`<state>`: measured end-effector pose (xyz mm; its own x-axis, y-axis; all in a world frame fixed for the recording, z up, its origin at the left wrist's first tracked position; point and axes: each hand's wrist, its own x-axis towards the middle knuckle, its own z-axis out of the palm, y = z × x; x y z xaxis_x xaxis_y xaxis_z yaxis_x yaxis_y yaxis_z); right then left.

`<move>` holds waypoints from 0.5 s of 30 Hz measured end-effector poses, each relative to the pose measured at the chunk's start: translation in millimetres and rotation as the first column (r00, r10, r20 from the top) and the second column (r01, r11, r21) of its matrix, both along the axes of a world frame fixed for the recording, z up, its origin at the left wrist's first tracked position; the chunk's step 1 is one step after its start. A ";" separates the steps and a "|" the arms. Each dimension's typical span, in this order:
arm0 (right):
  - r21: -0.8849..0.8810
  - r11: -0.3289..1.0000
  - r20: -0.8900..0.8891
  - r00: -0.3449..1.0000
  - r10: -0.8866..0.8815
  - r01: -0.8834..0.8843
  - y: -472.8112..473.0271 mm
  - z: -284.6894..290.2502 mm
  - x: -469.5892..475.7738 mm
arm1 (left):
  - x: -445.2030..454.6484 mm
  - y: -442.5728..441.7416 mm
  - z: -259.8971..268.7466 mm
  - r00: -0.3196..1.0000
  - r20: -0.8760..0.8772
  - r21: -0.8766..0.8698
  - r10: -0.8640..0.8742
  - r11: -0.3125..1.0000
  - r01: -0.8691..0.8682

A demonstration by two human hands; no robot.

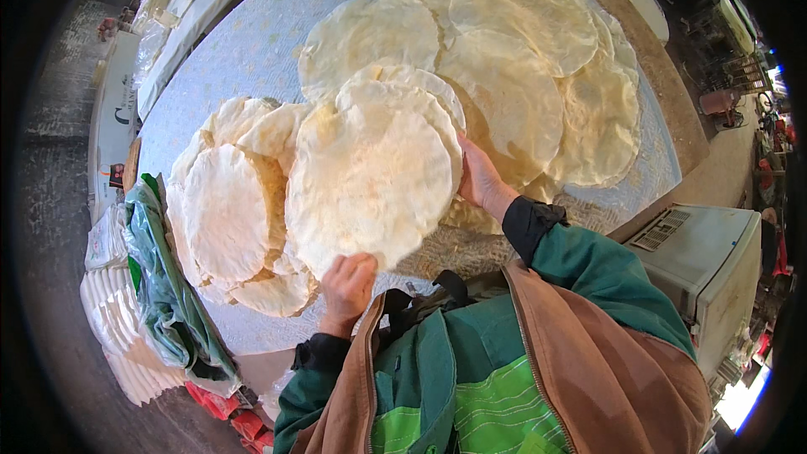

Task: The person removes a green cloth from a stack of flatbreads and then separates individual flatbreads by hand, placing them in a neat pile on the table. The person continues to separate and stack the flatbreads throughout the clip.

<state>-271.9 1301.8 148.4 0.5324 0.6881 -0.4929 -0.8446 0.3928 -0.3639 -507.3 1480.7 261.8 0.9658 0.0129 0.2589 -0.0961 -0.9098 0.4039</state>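
Observation:
Thin round flatbreads, in a small stack (372,176), are held up in front of me over the table. My left hand (350,284) grips the lower edge of the stack, its fingers curled over the rim. At the right edge my right hand (482,176) has the stack between thumb and fingers, the fingers partly hidden beneath. More pale flatbreads (227,211) lie piled to the left. Wide, yellowish, translucent sheets of flatbread (504,88) overlap across the far and right part of the table.
A patterned light-blue cloth (233,57) covers the large table. Green plastic bags (167,290) and stacked white bags (126,321) lie at the left edge. A pale metal appliance (700,252) stands at the right, near my elbow. Another covered table (195,25) is at the upper left.

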 end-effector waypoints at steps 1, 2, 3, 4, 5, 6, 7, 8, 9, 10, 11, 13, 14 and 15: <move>0.002 1.000 -0.024 1.000 0.013 -0.013 0.2 -0.8 1.2 | -8.7 -2.5 -7.0 0.998 -0.036 0.012 -0.043 0.999 0.043; 0.005 1.000 -0.047 0.999 0.023 -0.023 0.6 -1.5 2.3 | -16.5 -5.8 -11.4 0.993 -0.082 0.015 -0.079 0.997 0.081; 0.007 0.999 -0.069 0.997 0.033 -0.033 1.3 -2.4 3.5 | -22.2 -9.4 -15.4 0.985 -0.125 0.017 -0.117 0.993 0.120; -0.021 0.998 -0.016 0.998 0.053 -0.053 3.0 0.3 4.2 | -25.1 -11.6 -25.4 0.972 -0.155 -0.011 -0.177 0.984 0.178; -0.186 0.982 0.180 0.980 0.080 -0.046 11.3 -7.1 -0.3 | -30.7 -12.7 -30.3 0.936 -0.290 -0.017 -0.197 0.979 0.201; -0.356 0.935 0.360 0.923 0.134 0.003 15.8 -14.4 -3.2 | -30.3 -15.8 -33.7 0.896 -0.389 -0.057 -0.213 0.977 0.207; -0.410 0.910 0.432 0.893 0.129 0.067 20.6 -7.0 -6.2 | -30.4 -17.7 -37.2 0.844 -0.483 -0.099 -0.235 0.972 0.214; -0.561 0.820 0.522 0.816 0.248 0.110 25.5 -3.4 -3.4 | -29.5 -16.9 -41.9 0.795 -0.547 -0.112 -0.262 0.964 0.241; -0.499 0.853 0.580 0.791 0.194 0.157 26.9 1.1 5.1 | -22.0 -20.9 -34.9 0.781 -0.577 -0.144 -0.238 0.971 0.189; -0.427 0.884 0.631 0.763 0.140 0.191 28.7 8.4 10.7 | -14.1 -23.3 -26.3 0.823 -0.524 -0.133 -0.220 0.975 0.176; -0.354 0.909 0.676 0.732 0.086 0.221 23.7 15.3 16.8 | -6.3 -25.9 -22.7 0.860 -0.469 -0.125 -0.202 0.979 0.161; -0.320 0.910 0.713 0.699 0.049 0.263 0.1 50.2 35.8 | -7.2 -22.3 -24.9 0.892 -0.440 -0.115 -0.107 0.991 0.062; -0.298 0.913 0.729 0.684 0.030 0.278 -15.8 67.4 48.2 | -8.4 -18.4 -24.2 0.902 -0.428 -0.106 -0.051 0.994 0.006; -0.223 0.945 0.703 0.711 -0.015 0.239 -38.3 78.5 61.0 | -9.1 -14.8 -23.7 0.911 -0.412 -0.091 -0.030 0.996 -0.008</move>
